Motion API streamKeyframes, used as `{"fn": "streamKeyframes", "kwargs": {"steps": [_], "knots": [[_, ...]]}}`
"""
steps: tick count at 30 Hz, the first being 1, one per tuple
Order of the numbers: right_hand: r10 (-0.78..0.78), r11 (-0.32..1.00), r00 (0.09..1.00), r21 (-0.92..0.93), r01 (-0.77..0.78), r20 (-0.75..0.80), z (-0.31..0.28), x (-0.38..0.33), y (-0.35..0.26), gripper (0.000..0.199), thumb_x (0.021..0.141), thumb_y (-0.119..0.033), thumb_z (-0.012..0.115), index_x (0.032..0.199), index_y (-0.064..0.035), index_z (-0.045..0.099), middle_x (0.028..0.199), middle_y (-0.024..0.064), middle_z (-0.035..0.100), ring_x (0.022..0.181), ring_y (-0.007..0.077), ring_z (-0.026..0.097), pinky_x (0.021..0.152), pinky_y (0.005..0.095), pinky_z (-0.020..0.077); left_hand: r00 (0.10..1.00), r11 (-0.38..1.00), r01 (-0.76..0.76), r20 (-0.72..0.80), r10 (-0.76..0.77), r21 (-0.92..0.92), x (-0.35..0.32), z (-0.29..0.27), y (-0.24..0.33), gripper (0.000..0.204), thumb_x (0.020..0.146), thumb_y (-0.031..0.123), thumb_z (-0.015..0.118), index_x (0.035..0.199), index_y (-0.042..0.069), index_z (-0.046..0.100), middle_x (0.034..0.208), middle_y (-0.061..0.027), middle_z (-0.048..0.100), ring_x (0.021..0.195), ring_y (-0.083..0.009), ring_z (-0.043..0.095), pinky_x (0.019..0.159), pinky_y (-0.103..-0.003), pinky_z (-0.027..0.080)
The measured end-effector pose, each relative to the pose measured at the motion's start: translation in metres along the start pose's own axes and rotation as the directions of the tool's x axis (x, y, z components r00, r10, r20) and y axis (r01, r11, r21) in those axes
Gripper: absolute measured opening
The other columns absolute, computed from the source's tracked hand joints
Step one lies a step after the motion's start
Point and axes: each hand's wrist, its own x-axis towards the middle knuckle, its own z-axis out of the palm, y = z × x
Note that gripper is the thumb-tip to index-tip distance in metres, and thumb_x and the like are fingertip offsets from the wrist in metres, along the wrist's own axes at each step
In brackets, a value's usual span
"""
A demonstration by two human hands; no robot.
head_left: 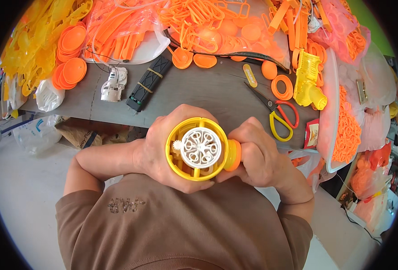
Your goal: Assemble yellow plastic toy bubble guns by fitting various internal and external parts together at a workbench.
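Note:
I hold a round yellow plastic toy housing (181,155) close to my chest. Inside it sits a white ornate wheel (201,147) with a small white gear at its left. An orange round cap (234,155) sticks out of the housing's right side. My left hand (160,150) wraps around the housing from the left and below. My right hand (260,155) grips the orange cap and the housing's right edge.
The grey table (199,90) carries scissors with yellow and red handles (278,112), a yellow toy gun body (308,81), a black block (148,83), a white part (113,84), orange discs (70,54), and bags of orange and yellow parts. A white tray (329,135) stands right.

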Motion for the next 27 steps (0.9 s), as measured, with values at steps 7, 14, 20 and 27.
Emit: {"fn": "streamKeyframes", "kwargs": {"steps": [7, 14, 20, 27], "knots": [[-0.031, 0.999, 0.999, -0.017, 0.03, -0.02, 0.003, 0.002, -0.001, 0.042, 0.071, -0.027, 0.076, 0.075, -0.0033, 0.042, 0.079, 0.013, 0.048, 0.062, 0.0234, 0.046, 0.053, 0.0339, 0.0372, 1.0, 1.0, -0.004, -0.028, 0.004, 0.002, 0.0, 0.001, 0.002, 0.07, 0.052, 0.017, 0.085, 0.107, -0.006, 0.05, 0.091, -0.011, 0.063, 0.076, -0.0189, 0.064, 0.066, -0.029, 0.052], [0.027, 0.999, 0.999, 0.026, -0.026, -0.038, 0.012, 0.003, -0.003, 0.041, 0.071, -0.025, 0.076, 0.075, -0.0022, 0.042, 0.078, 0.0133, 0.048, 0.061, 0.0236, 0.046, 0.054, 0.034, 0.0383, 0.997, 1.0, 0.002, -0.076, -0.001, 0.017, -0.005, -0.001, 0.002, 0.066, 0.053, 0.018, 0.085, 0.105, -0.006, 0.051, 0.089, -0.0108, 0.062, 0.072, -0.0186, 0.064, 0.064, -0.028, 0.051], [-0.009, 1.0, 1.0, 0.02, 0.009, 0.001, 0.009, 0.006, 0.0, 0.042, 0.071, -0.025, 0.076, 0.077, -0.0015, 0.042, 0.077, 0.0134, 0.049, 0.06, 0.0242, 0.047, 0.054, 0.0337, 0.0382, 0.998, 0.995, 0.027, -0.066, -0.021, 0.093, -0.005, -0.004, 0.004, 0.07, 0.051, 0.018, 0.085, 0.107, -0.006, 0.051, 0.091, -0.0107, 0.062, 0.073, -0.0181, 0.063, 0.065, -0.028, 0.051], [0.072, 0.996, 0.991, 0.059, -0.066, -0.112, 0.021, -0.004, 0.003, 0.05, 0.069, -0.037, 0.076, 0.085, 0.0036, 0.051, 0.08, 0.0156, 0.058, 0.058, 0.0237, 0.054, 0.048, 0.0319, 0.0412, 0.991, 0.991, 0.132, 0.026, -0.132, -0.008, -0.006, -0.011, -0.005, 0.076, 0.048, 0.02, 0.087, 0.109, -0.005, 0.05, 0.096, -0.011, 0.061, 0.084, -0.0164, 0.061, 0.074, -0.029, 0.05]]}}
